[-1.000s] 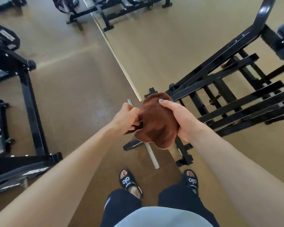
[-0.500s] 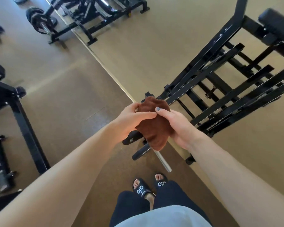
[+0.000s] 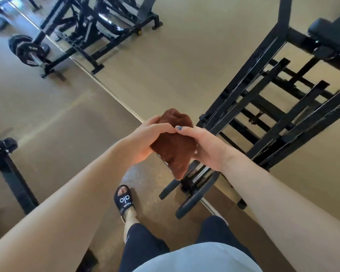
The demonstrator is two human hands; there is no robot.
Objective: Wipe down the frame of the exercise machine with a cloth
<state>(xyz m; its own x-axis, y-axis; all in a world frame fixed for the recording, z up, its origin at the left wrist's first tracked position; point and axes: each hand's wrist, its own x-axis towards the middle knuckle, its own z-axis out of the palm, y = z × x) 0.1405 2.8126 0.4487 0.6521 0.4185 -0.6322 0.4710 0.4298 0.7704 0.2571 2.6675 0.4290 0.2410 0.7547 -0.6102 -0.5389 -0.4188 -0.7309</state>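
We count two hands, the left hand (image 3: 145,140) and right hand (image 3: 206,146), one brown cloth (image 3: 175,148), one sandal (image 3: 124,201) at lower centre, and one loaded barbell (image 3: 28,51) upper left.

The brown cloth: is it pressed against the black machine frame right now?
No. The brown cloth is bunched between the left hand and right hand in mid-air, apart from the black frame.

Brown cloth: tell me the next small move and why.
Probably carry the brown cloth right onto the black frame. Both the left hand and right hand grip it bunched in the air, apparently not on the frame.
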